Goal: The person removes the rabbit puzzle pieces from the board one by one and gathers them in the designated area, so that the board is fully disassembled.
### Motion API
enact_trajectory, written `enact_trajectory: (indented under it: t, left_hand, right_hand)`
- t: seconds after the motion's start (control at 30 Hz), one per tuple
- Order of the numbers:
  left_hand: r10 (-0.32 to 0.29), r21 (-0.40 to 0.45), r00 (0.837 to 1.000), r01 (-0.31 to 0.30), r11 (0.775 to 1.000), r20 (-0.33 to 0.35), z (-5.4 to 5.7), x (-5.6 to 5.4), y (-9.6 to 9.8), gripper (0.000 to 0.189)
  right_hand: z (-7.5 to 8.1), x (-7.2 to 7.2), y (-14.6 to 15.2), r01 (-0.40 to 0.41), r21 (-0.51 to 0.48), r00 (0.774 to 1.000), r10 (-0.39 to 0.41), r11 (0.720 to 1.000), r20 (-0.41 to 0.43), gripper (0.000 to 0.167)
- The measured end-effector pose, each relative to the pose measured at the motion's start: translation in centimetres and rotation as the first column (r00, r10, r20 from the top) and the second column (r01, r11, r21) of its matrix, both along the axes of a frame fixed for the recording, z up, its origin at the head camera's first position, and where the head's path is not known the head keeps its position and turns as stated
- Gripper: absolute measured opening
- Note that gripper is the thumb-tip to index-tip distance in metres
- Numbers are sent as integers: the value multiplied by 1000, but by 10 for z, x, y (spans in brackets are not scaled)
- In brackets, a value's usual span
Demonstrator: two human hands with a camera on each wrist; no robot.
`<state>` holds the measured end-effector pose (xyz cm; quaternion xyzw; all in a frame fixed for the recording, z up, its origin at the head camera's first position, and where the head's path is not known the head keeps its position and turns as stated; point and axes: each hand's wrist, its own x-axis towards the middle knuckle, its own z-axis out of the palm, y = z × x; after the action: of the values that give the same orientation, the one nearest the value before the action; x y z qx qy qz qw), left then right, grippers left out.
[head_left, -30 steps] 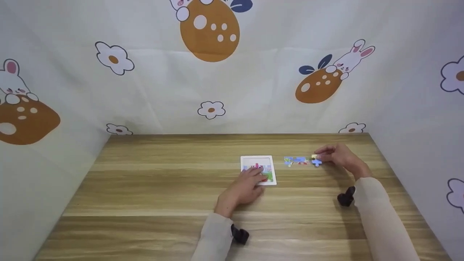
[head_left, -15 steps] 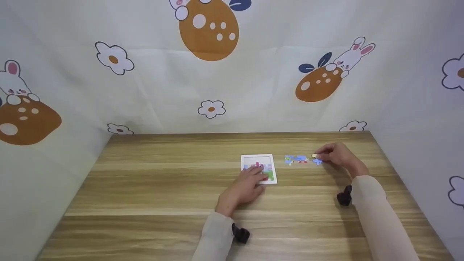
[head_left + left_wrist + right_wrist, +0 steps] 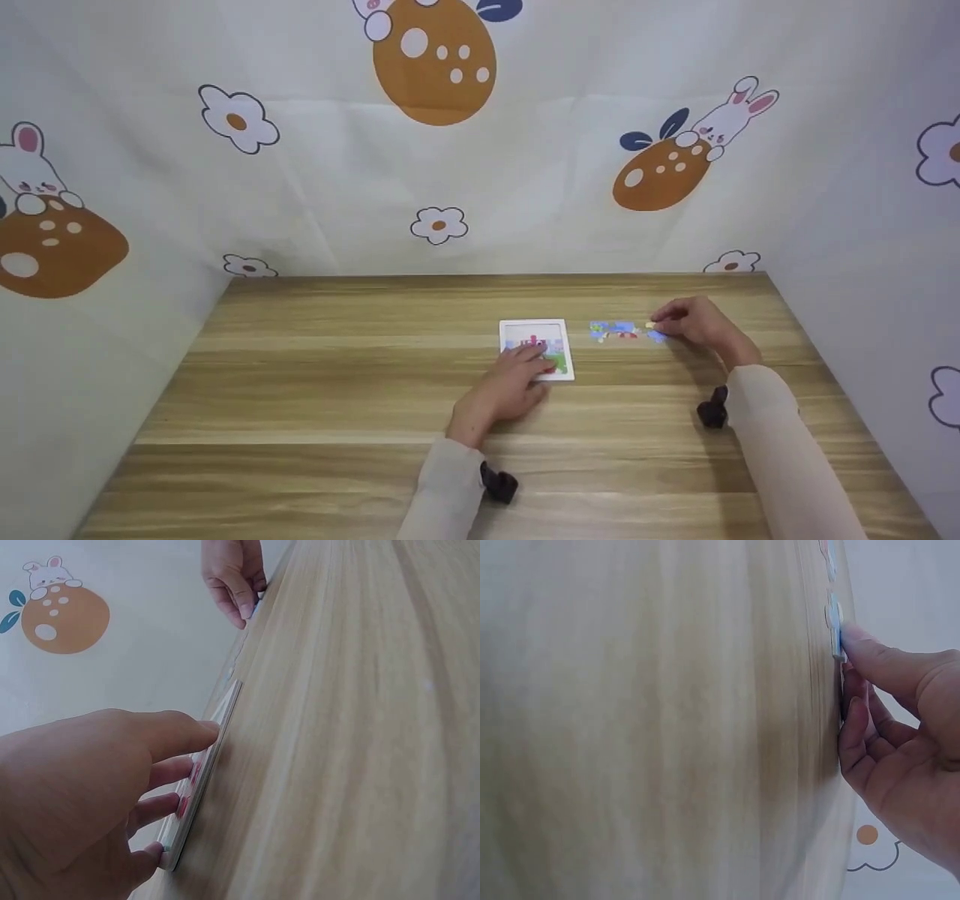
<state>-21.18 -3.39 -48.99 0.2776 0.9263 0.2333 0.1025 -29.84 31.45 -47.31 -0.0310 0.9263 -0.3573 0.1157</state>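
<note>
Near the middle of the wooden surface point(image 3: 315, 390), a white-framed puzzle board point(image 3: 532, 322) is lying flat, its inside partly covered by picture parts. The person's left hand point(image 3: 506, 382) is resting on its lower half; this grip is staying loose, the fingers spread apart and touching the board without pinching anything.

To the right, apart from the board, several loose pieces point(image 3: 621, 327) are lying in a short row. Its long axis is running from left to right, so it is pointing from the board toward the right hand point(image 3: 699, 326), which is clearly the nearer hand to its far end.

At this end, the end piece point(image 3: 657, 337) is lying directly at the left of the right grip. The thumb and the curled fingers are coming together and seemingly pinching it, though the fingertip contact is partly hiding.
</note>
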Motion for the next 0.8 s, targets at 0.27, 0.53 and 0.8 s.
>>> enact_trajectory:
  t: [0.27, 0.53, 0.8]
  left_hand:
    - [35, -40, 999, -37, 999, -31, -2, 2, 4, 43]
    - [96, -118, 990, -108, 987, -105, 2, 9, 15, 41]
    - [114, -202, 942, -184, 962, -316, 6, 30, 23, 38]
  right_hand:
    - [1, 1, -4, -4, 7, 1000, 4, 1000, -29, 25]
    - [13, 0, -37, 0, 1, 998, 1, 1000, -59, 28]
    - [22, 5, -82, -117, -24, 990, 114, 993, -81, 24]
